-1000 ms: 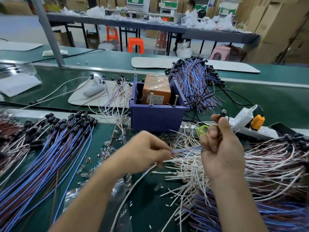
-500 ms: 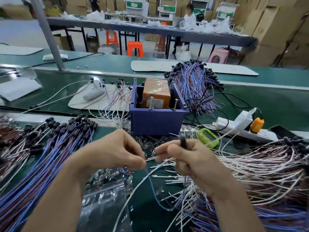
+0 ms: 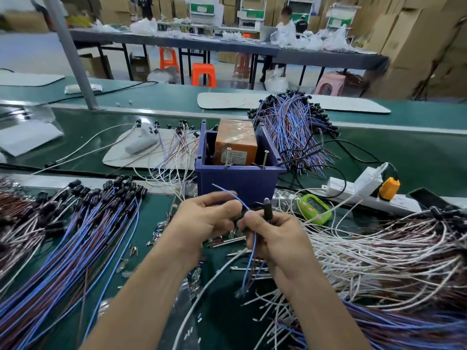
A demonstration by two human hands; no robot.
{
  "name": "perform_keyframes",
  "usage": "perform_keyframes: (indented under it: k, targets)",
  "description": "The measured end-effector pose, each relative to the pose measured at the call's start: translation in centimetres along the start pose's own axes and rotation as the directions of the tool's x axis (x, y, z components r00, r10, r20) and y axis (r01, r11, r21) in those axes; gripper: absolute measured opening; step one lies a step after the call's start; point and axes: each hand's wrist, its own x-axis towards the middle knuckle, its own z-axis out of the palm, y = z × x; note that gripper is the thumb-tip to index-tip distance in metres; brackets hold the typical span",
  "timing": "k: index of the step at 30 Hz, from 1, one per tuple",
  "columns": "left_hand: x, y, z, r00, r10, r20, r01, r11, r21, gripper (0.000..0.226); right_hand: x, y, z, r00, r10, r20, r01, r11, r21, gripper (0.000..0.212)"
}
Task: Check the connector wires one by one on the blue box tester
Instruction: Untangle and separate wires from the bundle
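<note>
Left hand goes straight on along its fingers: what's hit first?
Likely the right hand, gripping the black connector just past the left hand's fingertips, which pinch the blue wire; depth unclear.

I can read no text here. The white label [image 3: 234, 157] on the orange block [image 3: 236, 137] in my blue box tester [image 3: 240, 181] is too blurred, as is the green timer [image 3: 314, 209] screen.

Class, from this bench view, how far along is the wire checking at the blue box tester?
Seemingly done: the straight wire bundle on the left. In hand: left hand and right hand hold one blue wire with its black connector, short of the blue box tester. Remaining: the tangled pile on the right.
</note>
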Motion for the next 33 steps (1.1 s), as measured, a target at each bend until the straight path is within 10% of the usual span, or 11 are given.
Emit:
perform_keyframes:
  k: [6,19,33]
  targets:
    - [-0.1,-0.9,0.7,0.998,-0.049,-0.039,0.043,0.988,-0.146,0.037,0.2,0.2,-0.1,0.997,-0.063,-0.041,0.063,0.998,-0.004,0.012]
    - [-0.1,-0.1,0.4,0.984,0.175,0.018,-0.176,0.977,0.118,0.009,-0.2,0.3,-0.1,0.980,-0.198,-0.007,0.194,0.968,-0.162,0.012]
    - [2.3,-0.5,0.5,0.854,0.336,-0.397,-0.307,0.942,0.136,0.028,0.5,0.1,-0.8,0.953,-0.083,-0.291,0.115,0.989,0.093,0.017]
